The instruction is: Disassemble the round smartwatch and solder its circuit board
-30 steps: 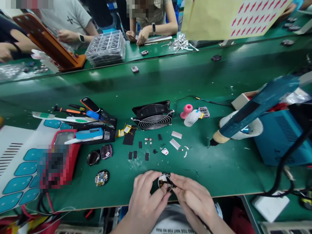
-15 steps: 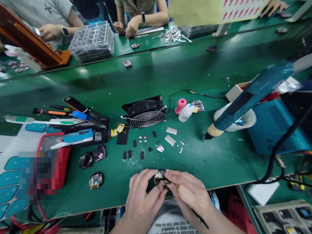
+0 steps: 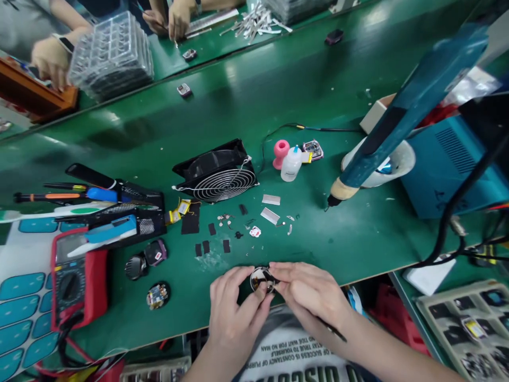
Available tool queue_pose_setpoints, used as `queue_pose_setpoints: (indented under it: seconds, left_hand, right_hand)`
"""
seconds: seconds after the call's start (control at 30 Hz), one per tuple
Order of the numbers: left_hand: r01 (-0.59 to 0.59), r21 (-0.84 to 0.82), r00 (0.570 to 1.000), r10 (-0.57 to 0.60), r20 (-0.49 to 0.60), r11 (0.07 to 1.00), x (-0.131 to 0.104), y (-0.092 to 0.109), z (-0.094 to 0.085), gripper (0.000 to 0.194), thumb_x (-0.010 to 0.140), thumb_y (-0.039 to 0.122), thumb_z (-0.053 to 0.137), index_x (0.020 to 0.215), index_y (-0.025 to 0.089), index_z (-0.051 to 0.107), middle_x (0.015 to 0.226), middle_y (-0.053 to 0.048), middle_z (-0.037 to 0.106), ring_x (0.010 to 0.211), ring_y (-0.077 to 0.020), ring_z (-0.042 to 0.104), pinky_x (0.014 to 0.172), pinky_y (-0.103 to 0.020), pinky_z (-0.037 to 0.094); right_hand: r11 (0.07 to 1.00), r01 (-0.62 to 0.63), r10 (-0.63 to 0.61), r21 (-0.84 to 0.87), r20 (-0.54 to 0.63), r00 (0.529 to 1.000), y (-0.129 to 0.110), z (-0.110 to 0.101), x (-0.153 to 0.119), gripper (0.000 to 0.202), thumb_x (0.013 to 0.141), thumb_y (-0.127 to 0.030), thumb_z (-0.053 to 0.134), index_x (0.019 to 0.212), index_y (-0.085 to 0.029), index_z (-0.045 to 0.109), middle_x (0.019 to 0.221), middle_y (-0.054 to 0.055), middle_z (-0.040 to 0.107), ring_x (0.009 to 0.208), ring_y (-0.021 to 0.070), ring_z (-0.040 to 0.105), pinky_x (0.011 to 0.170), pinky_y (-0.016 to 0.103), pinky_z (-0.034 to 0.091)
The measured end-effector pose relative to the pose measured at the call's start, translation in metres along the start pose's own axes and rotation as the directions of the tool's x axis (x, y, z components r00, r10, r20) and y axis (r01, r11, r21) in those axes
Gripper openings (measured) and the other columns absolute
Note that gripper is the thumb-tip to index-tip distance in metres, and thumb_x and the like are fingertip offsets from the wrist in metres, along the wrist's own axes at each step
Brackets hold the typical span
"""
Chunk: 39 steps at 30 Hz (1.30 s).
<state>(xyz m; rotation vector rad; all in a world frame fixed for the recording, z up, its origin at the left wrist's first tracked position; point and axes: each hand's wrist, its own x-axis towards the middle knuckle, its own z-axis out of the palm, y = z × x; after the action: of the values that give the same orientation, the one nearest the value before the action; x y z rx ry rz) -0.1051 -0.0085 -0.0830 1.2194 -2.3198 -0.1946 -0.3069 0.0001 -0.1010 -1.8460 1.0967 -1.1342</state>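
Note:
At the table's near edge, my left hand grips a small round watch case, fingers around its rim and thumb at its open inside. White and dark parts show in the case. My right hand is closed around dark, thin tweezers, whose rear end sticks out below the palm. The tips meet the right side of the case, mostly covered by my fingers. Beyond the hands lie black pads, silvery strips and a small white part.
A fan stands behind the small parts. At right, a soldering iron slants over the table. A multimeter, a tool holder and an opened round watch are at left. Co-workers' hands are across the bench.
The camera view has tilted and shifted, so the bench items sit differently in the picture. Both hands stay on the watch case, with only slight finger movement.

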Motion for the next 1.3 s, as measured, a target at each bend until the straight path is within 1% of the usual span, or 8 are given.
queue_pose_setpoints:
  seconds: [0.1, 0.27, 0.4, 0.53, 0.73, 0.83, 1.1, 1.3]
  left_hand:
    - [0.0, -0.001, 1.0, 0.0, -0.002, 1.0, 0.0, 0.0, -0.001, 0.006, 0.093, 0.013, 0.069, 0.096, 0.018, 0.067, 0.119, -0.012, 0.062, 0.112, -0.0261, 0.06, 0.09, -0.043, 0.048]
    - [-0.001, 0.004, 1.0, 0.001, 0.006, 1.0, 0.001, 0.002, -0.001, 0.008, 0.092, 0.014, 0.07, 0.098, 0.019, 0.067, 0.118, -0.012, 0.063, 0.111, -0.0262, 0.06, 0.089, -0.042, 0.048]
    - [-0.001, -0.003, 1.0, 0.001, -0.008, 1.0, 0.0, 0.002, -0.001, 0.007, 0.092, 0.013, 0.07, 0.095, 0.018, 0.067, 0.119, -0.012, 0.063, 0.111, -0.0266, 0.061, 0.089, -0.042, 0.048]
    - [0.002, -0.005, 1.0, -0.002, -0.013, 1.0, 0.001, 0.002, -0.001, 0.005, 0.093, 0.015, 0.069, 0.096, 0.018, 0.068, 0.117, -0.012, 0.063, 0.11, -0.0258, 0.062, 0.088, -0.041, 0.048]
    - [0.002, -0.004, 1.0, -0.002, -0.014, 1.0, 0.001, 0.002, 0.0, 0.005, 0.093, 0.015, 0.069, 0.096, 0.018, 0.068, 0.118, -0.012, 0.063, 0.11, -0.0267, 0.062, 0.088, -0.042, 0.047]
    - [0.012, -0.009, 1.0, -0.012, -0.004, 1.0, 0.0, 0.001, 0.0, 0.006, 0.092, 0.014, 0.07, 0.096, 0.018, 0.068, 0.118, -0.012, 0.064, 0.11, -0.0273, 0.062, 0.088, -0.042, 0.047]
    - [0.024, -0.013, 1.0, -0.024, 0.002, 1.0, -0.002, 0.002, -0.001, 0.006, 0.093, 0.015, 0.07, 0.097, 0.018, 0.067, 0.119, -0.012, 0.063, 0.112, -0.0267, 0.061, 0.088, -0.042, 0.047]
    - [0.011, -0.02, 1.0, -0.011, -0.008, 1.0, -0.001, 0.003, 0.0, 0.008, 0.092, 0.013, 0.071, 0.097, 0.017, 0.067, 0.119, -0.013, 0.062, 0.111, -0.0272, 0.059, 0.088, -0.043, 0.047]
  right_hand:
    - [0.999, -0.021, 0.022, 0.03, -0.011, 1.0, 0.001, 0.004, 0.0, 0.018, 0.102, -0.019, 0.057, 0.103, -0.024, 0.074, 0.121, 0.007, 0.077, 0.111, 0.0237, 0.075, 0.099, 0.04, 0.066]
    - [0.996, -0.093, 0.093, 0.007, -0.13, 0.987, -0.001, 0.01, -0.003, 0.021, 0.102, -0.019, 0.057, 0.114, -0.024, 0.073, 0.115, 0.008, 0.079, 0.106, 0.0249, 0.078, 0.092, 0.041, 0.069]
    - [0.998, -0.055, 0.057, 0.015, -0.107, 0.993, -0.005, 0.008, 0.0, 0.023, 0.102, -0.018, 0.057, 0.119, -0.023, 0.072, 0.117, 0.009, 0.078, 0.109, 0.0259, 0.077, 0.093, 0.042, 0.069]
    - [0.994, -0.101, 0.104, 0.029, -0.145, 0.984, -0.004, 0.007, 0.0, 0.024, 0.103, -0.018, 0.057, 0.12, -0.022, 0.072, 0.115, 0.01, 0.079, 0.1, 0.0245, 0.079, 0.09, 0.039, 0.07]
    - [0.996, -0.059, 0.057, 0.06, 0.033, 0.998, 0.0, 0.0, 0.003, 0.021, 0.1, -0.014, 0.057, 0.11, -0.023, 0.074, 0.122, 0.008, 0.077, 0.114, 0.0247, 0.075, 0.101, 0.041, 0.065]
    - [0.998, -0.029, 0.026, 0.054, 0.051, 0.998, 0.0, -0.004, 0.006, 0.017, 0.1, -0.013, 0.059, 0.103, -0.022, 0.073, 0.121, 0.008, 0.077, 0.115, 0.0235, 0.074, 0.1, 0.038, 0.064]
    - [0.995, -0.095, 0.092, -0.024, -0.109, 0.99, -0.005, 0.009, 0.001, 0.02, 0.101, -0.018, 0.06, 0.114, -0.024, 0.074, 0.114, 0.007, 0.079, 0.101, 0.024, 0.079, 0.09, 0.039, 0.069]
    - [0.994, -0.112, 0.109, -0.018, -0.118, 0.987, -0.01, 0.003, 0.004, 0.023, 0.099, -0.009, 0.059, 0.114, -0.022, 0.071, 0.113, 0.008, 0.079, 0.101, 0.0221, 0.079, 0.091, 0.036, 0.068]
